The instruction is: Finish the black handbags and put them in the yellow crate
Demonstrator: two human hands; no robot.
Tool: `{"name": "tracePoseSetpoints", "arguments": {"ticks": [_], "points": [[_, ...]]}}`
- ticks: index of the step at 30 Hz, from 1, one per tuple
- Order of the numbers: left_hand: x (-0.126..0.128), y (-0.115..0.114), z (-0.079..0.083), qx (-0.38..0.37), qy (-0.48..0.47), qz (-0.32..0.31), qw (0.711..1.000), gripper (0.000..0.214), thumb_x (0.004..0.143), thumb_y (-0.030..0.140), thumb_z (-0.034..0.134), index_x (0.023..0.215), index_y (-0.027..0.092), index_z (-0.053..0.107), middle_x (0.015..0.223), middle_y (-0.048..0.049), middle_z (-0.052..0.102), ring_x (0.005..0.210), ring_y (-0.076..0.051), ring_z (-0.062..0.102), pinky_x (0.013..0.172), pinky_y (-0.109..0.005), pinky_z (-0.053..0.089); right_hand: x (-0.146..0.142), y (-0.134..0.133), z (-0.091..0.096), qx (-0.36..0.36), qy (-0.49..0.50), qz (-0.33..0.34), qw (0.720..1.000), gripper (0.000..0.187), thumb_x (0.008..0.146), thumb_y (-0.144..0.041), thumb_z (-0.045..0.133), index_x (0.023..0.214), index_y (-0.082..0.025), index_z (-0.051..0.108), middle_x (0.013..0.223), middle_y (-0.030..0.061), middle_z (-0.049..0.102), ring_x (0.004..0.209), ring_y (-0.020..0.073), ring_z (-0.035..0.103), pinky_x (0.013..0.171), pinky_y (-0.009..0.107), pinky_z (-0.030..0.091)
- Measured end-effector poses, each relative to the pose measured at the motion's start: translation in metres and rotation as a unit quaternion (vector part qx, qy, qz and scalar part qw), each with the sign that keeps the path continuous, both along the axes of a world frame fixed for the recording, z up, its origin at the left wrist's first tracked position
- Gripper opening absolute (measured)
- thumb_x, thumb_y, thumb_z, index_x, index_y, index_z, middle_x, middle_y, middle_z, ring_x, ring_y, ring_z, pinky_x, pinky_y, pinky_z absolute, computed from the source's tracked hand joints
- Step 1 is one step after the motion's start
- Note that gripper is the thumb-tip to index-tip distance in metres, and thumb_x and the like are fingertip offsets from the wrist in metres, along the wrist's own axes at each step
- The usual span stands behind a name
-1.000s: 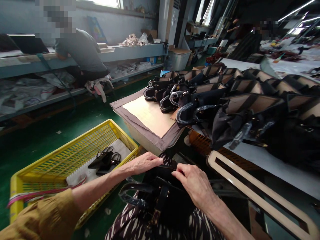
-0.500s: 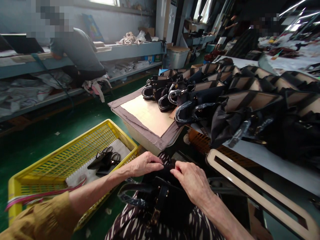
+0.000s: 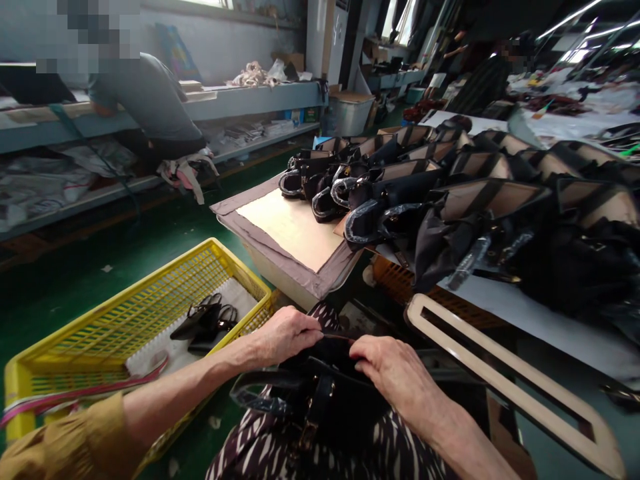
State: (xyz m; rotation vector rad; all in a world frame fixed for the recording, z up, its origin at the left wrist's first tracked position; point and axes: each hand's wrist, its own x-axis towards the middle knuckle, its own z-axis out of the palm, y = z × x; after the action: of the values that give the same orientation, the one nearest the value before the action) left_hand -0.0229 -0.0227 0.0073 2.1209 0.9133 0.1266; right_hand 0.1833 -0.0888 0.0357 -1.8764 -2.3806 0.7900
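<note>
A black handbag (image 3: 345, 400) rests on my lap, over patterned brown-and-white cloth. Its handle (image 3: 260, 393), wrapped in clear plastic, hangs to the left, and gold-coloured fittings show on its front. My left hand (image 3: 290, 333) pinches the bag's top edge on the left side. On the right of the same edge, my right hand (image 3: 385, 363) is closed with thumb and fingers together. Between the two hands a thin reddish-brown line runs along the rim. The bag's inside is dark and mostly hidden.
A yellow plastic basket (image 3: 150, 287) at left holds small black bags (image 3: 205, 320). Rows of black handbags (image 3: 400, 187) crowd the table ahead. A pale slotted frame (image 3: 500, 373) juts in at right. A person in grey (image 3: 155, 100) sits at the far-left bench.
Both hands have shifted slightly along the bag's edge, the right one turning a little. The rim between them now shows a reddish-brown line. The view has moved slightly.
</note>
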Motion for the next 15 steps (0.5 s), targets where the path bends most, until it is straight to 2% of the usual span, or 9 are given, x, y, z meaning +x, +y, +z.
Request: {"name": "tracePoseSetpoints", "arguments": {"ticks": [7,9,13,15], "points": [[-0.001,0.001,-0.005,0.034,0.01,-0.021,0.999,0.035,0.088,0.035,0.037,0.071,0.015,0.06,0.062,0.0003,0.052,0.055,-0.008,0.043,0.054,-0.017,0.03,0.006,0.002,0.002,-0.049,0.02,-0.017,0.998,0.014,0.075,-0.02,0.054,0.07,-0.027,0.065,0.066,-0.0042,0.066,0.065,0.0132,0.061,0.058,0.021,0.036],[-0.003,0.002,-0.007,0.042,0.009,-0.023,0.999,0.035,0.089,0.035,0.036,0.072,0.015,0.059,0.062,0.0004,0.053,0.055,-0.008,0.043,0.055,-0.017,0.03,0.007,0.001,0.003,-0.046,0.038,-0.023,0.998,0.014,0.076,-0.021,0.052,0.074,-0.027,0.065,0.066,-0.0041,0.066,0.065,0.0137,0.061,0.058,0.022,0.037],[-0.006,0.003,-0.008,0.05,0.01,-0.023,0.998,0.037,0.09,0.035,0.035,0.067,0.014,0.056,0.058,0.0015,0.049,0.053,-0.007,0.039,0.053,-0.017,0.028,0.015,-0.002,-0.002,-0.011,0.127,-0.058,0.99,0.025,0.077,-0.018,0.05,0.094,-0.027,0.065,0.091,-0.0013,0.069,0.085,0.0155,0.062,0.076,0.024,0.042],[-0.007,0.003,-0.006,0.044,0.01,-0.017,0.999,0.038,0.089,0.035,0.035,0.063,0.013,0.053,0.056,0.0023,0.046,0.051,-0.006,0.037,0.051,-0.017,0.027,0.02,-0.004,-0.007,-0.008,0.198,-0.1,0.975,0.024,0.078,-0.019,0.049,0.096,-0.025,0.065,0.098,-0.0004,0.067,0.091,0.0153,0.06,0.083,0.024,0.042]]}}
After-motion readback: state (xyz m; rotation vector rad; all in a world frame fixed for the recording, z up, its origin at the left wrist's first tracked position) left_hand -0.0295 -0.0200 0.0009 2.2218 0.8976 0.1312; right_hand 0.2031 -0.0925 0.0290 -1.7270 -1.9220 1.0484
